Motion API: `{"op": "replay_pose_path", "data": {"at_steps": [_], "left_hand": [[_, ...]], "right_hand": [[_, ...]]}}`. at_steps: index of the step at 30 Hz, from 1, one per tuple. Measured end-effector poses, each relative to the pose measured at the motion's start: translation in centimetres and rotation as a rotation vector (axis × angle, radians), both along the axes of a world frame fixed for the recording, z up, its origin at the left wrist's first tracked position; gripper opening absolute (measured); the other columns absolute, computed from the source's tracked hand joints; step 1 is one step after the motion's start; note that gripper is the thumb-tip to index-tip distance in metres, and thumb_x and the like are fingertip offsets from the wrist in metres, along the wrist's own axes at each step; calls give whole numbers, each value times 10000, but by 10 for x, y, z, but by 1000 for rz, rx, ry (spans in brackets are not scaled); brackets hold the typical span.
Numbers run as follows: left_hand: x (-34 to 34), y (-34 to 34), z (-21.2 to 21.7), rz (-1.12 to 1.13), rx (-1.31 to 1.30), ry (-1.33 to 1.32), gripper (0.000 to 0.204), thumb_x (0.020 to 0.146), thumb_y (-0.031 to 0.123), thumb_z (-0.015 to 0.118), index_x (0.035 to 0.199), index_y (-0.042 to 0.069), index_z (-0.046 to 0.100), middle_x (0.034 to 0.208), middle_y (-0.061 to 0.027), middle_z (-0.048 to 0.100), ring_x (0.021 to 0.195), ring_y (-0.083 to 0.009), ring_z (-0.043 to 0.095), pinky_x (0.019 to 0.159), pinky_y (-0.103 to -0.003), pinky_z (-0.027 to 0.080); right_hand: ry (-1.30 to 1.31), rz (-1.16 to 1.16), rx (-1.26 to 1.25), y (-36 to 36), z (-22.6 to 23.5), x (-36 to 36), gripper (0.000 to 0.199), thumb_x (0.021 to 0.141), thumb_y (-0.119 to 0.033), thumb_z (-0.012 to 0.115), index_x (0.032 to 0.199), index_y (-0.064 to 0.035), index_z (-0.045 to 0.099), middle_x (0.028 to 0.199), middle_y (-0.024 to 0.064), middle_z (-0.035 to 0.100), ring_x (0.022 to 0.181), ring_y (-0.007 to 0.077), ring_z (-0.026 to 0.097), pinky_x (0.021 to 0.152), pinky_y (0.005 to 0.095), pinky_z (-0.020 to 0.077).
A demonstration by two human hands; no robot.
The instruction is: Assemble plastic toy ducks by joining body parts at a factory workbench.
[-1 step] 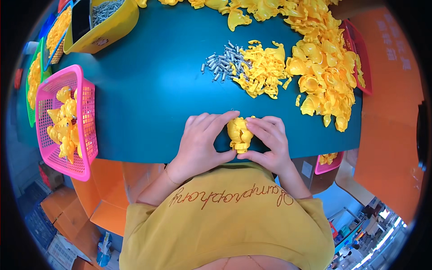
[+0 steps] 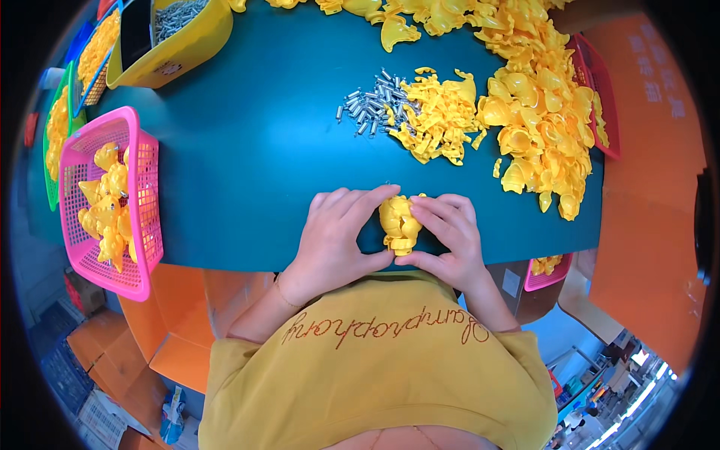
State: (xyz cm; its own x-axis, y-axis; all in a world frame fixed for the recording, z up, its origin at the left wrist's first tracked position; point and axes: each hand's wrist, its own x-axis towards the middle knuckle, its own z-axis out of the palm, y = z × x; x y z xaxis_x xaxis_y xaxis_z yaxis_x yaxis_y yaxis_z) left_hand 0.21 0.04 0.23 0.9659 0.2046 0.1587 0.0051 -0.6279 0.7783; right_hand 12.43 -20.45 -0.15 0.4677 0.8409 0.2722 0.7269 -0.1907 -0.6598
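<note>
1 figure [image 2: 399, 221] is held near the surface's [image 2: 247, 217] front edge, between the left hand [image 2: 334, 232] and the right hand [image 2: 454, 244], each part-curled against its side. A gap in it appears unclosed. Seemingly joined figures [image 2: 112, 180] are gathered in the pink basket [image 2: 135, 202]; springs [image 2: 371, 105], bits [image 2: 442, 112] and shells [image 2: 525, 112] are left loose.
</note>
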Motion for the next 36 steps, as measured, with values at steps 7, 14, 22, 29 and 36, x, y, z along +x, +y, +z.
{"op": "replay_pose_path", "data": {"at_steps": [7,14,22,29,36], "left_hand": [[-1,0,-2,13,-14,-13,831,623,231,922,1394,177,618,1012,5,658,829,-186,602,840,-358,405],[-2,2,4,-22,-15,57,765,714,275,893,1412,184,593,1097,-34,685,1000,-229,638,898,-393,431],[-2,1,2,-10,-8,46,785,712,296,903,1422,180,588,1096,-34,680,1011,-226,635,895,-393,429],[-2,1,-4,-13,38,-64,819,670,266,943,1412,165,610,1046,-27,665,912,-222,615,868,-380,427],[-6,2,-1,16,4,-100,749,648,345,974,1315,170,683,958,-25,590,909,-229,572,813,-367,448]], "right_hand": [[-12,2,-106,7,17,-1,757,664,-417,934,1317,-103,716,1373,62,676,1119,298,592,970,413,494],[-54,22,-121,4,16,-1,769,677,-405,927,1344,-97,701,1385,68,671,1117,301,601,970,413,498],[4,25,-158,8,19,2,767,721,-382,907,1394,-106,664,1417,86,649,1163,320,588,987,423,491],[52,26,-157,1,8,1,686,851,-313,839,1454,-87,604,1439,154,621,1243,321,584,1026,419,498],[468,121,-4,-10,18,4,669,871,-151,826,1482,-67,569,1399,170,644,1258,325,644,1048,410,529]]}}
